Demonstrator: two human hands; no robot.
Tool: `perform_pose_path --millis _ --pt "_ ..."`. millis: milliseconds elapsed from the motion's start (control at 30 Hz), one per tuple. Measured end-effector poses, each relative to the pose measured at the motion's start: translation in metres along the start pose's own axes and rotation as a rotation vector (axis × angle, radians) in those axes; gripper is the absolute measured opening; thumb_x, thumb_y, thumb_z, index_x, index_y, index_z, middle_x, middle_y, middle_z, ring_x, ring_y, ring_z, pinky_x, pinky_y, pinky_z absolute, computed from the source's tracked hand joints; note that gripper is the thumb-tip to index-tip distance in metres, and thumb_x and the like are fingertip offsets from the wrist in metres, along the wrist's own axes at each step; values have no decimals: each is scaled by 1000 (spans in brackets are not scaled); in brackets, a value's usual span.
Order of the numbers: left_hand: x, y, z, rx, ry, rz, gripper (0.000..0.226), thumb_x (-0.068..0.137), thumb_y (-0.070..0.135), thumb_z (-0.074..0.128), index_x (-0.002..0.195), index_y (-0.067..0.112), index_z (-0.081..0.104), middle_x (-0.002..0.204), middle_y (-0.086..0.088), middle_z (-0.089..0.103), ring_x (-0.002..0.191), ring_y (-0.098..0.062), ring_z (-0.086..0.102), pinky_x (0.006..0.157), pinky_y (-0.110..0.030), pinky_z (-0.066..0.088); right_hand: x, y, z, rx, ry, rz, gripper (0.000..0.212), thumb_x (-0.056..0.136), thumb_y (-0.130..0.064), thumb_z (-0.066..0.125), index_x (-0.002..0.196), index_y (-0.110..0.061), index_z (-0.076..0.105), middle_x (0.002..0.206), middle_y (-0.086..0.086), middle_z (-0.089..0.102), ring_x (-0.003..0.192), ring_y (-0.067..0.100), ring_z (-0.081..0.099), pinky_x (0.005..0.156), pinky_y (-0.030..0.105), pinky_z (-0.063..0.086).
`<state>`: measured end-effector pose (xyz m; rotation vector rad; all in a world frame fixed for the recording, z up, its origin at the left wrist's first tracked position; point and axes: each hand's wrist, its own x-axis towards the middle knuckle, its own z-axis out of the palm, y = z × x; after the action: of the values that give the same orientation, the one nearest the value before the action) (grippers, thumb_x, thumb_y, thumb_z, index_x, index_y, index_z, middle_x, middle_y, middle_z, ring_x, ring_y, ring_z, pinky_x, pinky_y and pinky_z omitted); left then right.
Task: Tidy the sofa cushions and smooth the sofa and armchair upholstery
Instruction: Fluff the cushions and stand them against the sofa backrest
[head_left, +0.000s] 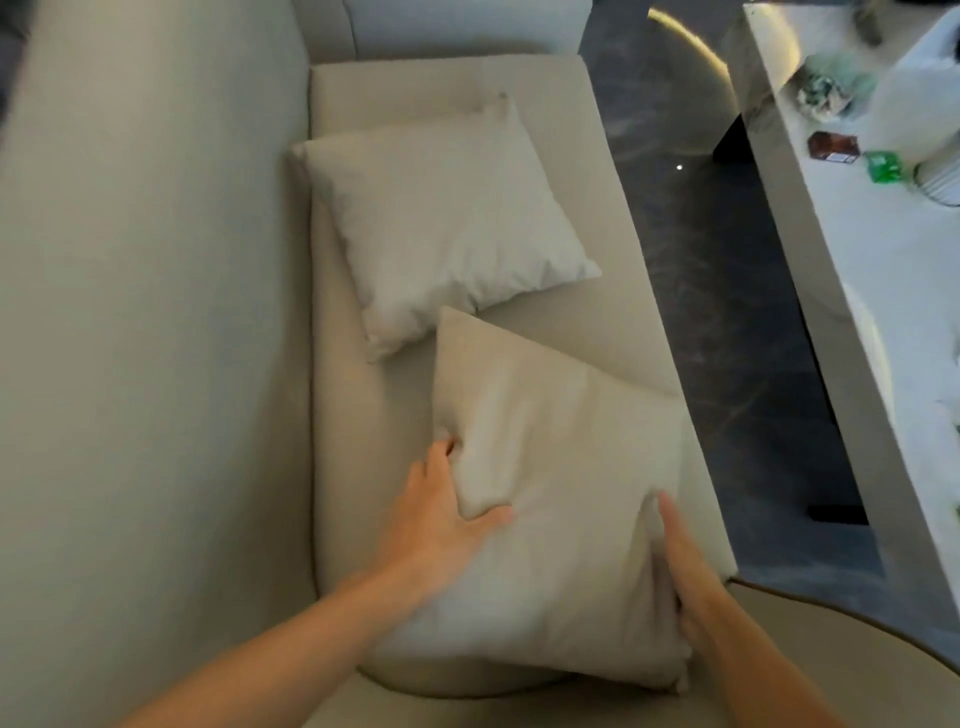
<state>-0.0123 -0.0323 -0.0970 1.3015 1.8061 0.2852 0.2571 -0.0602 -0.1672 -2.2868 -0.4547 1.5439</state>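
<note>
Two bare hands grip a beige cushion (561, 519) lying on the sofa seat (597, 332), seen from above. At about 7 o'clock, the left hand (441, 525) clamps the cushion's left edge, thumb pressed on top and fingers curled under a bunched fold of fabric. At about 5 o'clock, the right hand (680, 577) presses flat against the cushion's right edge, fingers extended along the side; whether they wrap beneath it cannot be told. The cushion sits tilted, one corner pointing toward 12 o'clock, its near end overlapping a rounded upholstered edge (810, 639) at the bottom of the view.

Just beyond, toward 12 o'clock, a paler second cushion (441, 218) lies flat on the seat, its near corner close to the held cushion's far corner. The sofa backrest (156, 312) fills the 9 o'clock side. At 3 o'clock, across a strip of dark floor (727, 291), a white table (872, 249) carries a small brown box (832, 147) and a green object (884, 166).
</note>
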Motion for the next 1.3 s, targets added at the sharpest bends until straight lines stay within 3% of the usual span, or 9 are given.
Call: perform_pose_path --millis 133,267,500,633,833,1000,1100,1200,1300 --pt "-71 47 -98 259 178 131 81 63 73 61 127 34 31 127 6 55 109 -22 58 80 -33 44 -59 -35 31 16 -266 49 100 62 -89 48 140 -25 47 142 4 52 127 27 47 109 46 32" --pt "-108 33 -151 384 304 98 81 65 75 59 128 33 28 124 5 54 101 -25 61 72 -34 43 -113 -70 110 31 -444 -149 60 99 -53 32 145 -16 40 154 5 39 141 20 33 120 38 18" --pt "-99 -36 -140 767 -92 -319 106 87 53 57 149 3 -14 150 -25 17 122 -44 46 98 -45 43 -180 -66 169 -78 -706 -45 73 95 -54 42 153 -32 4 164 -1 6 147 26 17 116 51 25" --pt "-73 0 -168 982 -243 -313 78 87 52 55 144 5 29 144 -16 46 123 -34 53 99 -40 45 -171 -97 125 -99 -752 -73 55 94 -50 48 145 -32 35 148 -4 44 129 25 46 101 43 41" --pt "44 89 -204 783 -147 -54 47 89 51 50 110 13 66 120 -12 67 111 -33 60 89 -35 49 -141 -226 115 -167 -569 -211 36 97 -27 51 130 -13 54 115 10 60 90 21 57 88 39 45" --pt "205 85 -192 398 69 8 64 89 47 57 140 13 38 141 -18 49 126 -37 48 100 -39 43 -45 -333 160 -401 -134 -589 54 91 -38 59 139 -20 46 127 12 62 107 25 59 86 29 45" --pt "299 54 -169 223 168 -26 89 81 56 66 148 18 22 152 -21 27 137 -40 32 109 -44 33 39 -371 184 -502 94 -678 80 82 -68 52 149 -37 22 153 16 35 144 32 27 116 48 19" --pt "360 15 -138 55 168 -83 110 73 61 72 153 32 3 158 -22 9 140 -46 20 115 -48 21 122 -375 214 -650 185 -586 88 68 -90 32 144 -57 1 164 9 1 147 33 -20 110 70 -9" --pt "388 -5 -106 -33 278 -26 108 66 66 74 144 59 1 154 -20 -2 133 -50 24 113 -51 21 174 -359 235 -520 240 -532 80 67 -89 30 136 -67 -4 163 8 -1 146 26 -21 114 63 -11"
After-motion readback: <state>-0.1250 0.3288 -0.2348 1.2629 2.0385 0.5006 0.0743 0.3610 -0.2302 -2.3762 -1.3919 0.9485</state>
